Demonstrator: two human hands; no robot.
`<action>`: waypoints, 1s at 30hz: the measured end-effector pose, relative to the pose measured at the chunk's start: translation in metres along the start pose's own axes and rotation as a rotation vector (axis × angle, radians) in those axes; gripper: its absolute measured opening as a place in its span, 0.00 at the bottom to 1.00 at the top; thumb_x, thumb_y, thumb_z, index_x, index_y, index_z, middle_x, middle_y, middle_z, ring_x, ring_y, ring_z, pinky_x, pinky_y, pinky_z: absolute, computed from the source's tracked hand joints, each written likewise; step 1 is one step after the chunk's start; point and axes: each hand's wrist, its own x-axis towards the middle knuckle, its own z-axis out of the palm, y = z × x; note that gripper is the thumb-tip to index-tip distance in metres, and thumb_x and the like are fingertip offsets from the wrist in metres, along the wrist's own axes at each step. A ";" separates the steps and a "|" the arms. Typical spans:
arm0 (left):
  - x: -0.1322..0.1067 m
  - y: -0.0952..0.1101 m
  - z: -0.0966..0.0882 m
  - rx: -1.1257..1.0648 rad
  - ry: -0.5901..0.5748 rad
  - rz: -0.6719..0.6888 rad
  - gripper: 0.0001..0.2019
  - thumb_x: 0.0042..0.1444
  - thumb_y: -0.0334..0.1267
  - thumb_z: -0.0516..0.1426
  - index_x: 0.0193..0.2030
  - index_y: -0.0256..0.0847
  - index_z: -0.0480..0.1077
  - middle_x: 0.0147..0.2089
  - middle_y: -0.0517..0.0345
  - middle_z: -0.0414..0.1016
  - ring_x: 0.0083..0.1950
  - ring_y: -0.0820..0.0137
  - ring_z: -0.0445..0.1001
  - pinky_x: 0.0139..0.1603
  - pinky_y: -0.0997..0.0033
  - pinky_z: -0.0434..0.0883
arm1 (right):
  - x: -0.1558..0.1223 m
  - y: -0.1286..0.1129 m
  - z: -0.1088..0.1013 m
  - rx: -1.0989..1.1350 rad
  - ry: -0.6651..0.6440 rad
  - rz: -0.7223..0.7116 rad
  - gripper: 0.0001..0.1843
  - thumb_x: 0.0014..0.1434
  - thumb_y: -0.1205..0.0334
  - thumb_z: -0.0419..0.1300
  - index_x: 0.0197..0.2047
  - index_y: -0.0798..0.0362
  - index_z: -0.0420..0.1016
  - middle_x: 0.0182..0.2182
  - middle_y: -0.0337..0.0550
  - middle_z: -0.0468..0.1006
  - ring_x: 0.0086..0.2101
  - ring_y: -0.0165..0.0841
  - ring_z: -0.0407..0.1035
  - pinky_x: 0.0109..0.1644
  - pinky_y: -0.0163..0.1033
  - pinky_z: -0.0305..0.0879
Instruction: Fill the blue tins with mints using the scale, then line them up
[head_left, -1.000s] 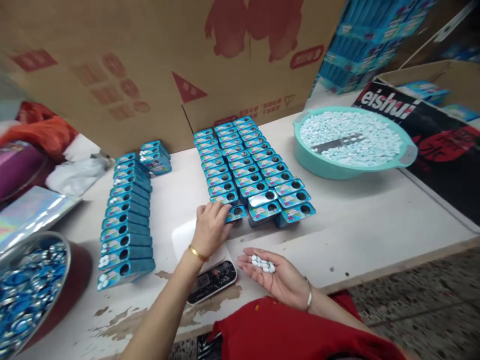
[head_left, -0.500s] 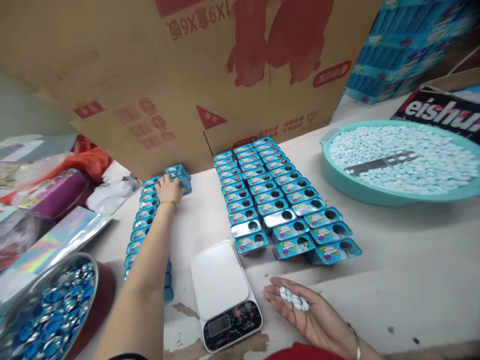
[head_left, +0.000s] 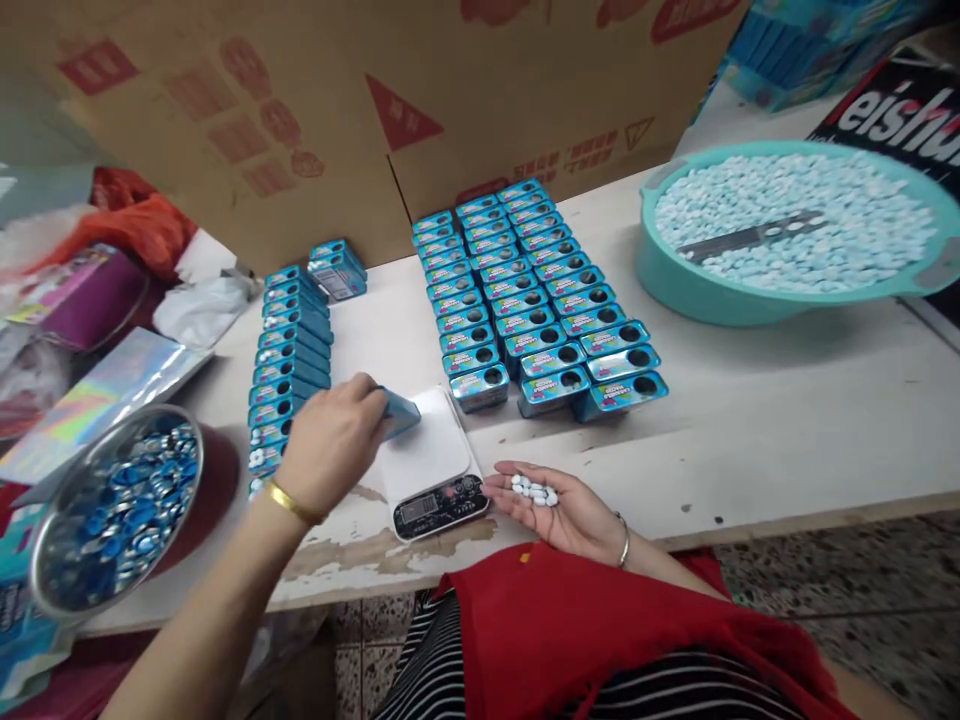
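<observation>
My left hand (head_left: 341, 435) grips a small blue tin (head_left: 401, 412) by its side, tilted over the white plate of the kitchen scale (head_left: 427, 450). Palm up beside the scale, my right hand (head_left: 559, 510) cups several pale oval candies (head_left: 534, 490), its fingers loosely stretched. Left of the scale stands a row of blue tins (head_left: 289, 350), some with white candies at their holes. Beyond the scale, longer rows of blue tins (head_left: 517, 290) with round holes in their tops stand close together. Two or so more tins (head_left: 337, 270) stand by the cardboard.
A turquoise basin (head_left: 750, 300) of pale candies, with a dark flat strip on them, sits at the right. At the left is a metal bowl (head_left: 199, 470) of blue and silver caps. A large cardboard box (head_left: 315, 90) walls off the back.
My left hand has taken a blue tin from the back group and brought it over the scale. My right hand still holds the candies. The view has tilted downward.
</observation>
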 end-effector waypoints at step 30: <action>-0.064 0.161 0.062 -0.846 0.170 0.208 0.05 0.60 0.31 0.49 0.38 0.38 0.65 0.41 0.54 0.65 0.40 0.70 0.67 0.41 0.70 0.69 | -0.026 0.039 -0.010 0.043 -0.067 -0.032 0.07 0.62 0.67 0.54 0.37 0.56 0.73 0.33 0.42 0.81 0.39 0.33 0.77 0.48 0.40 0.73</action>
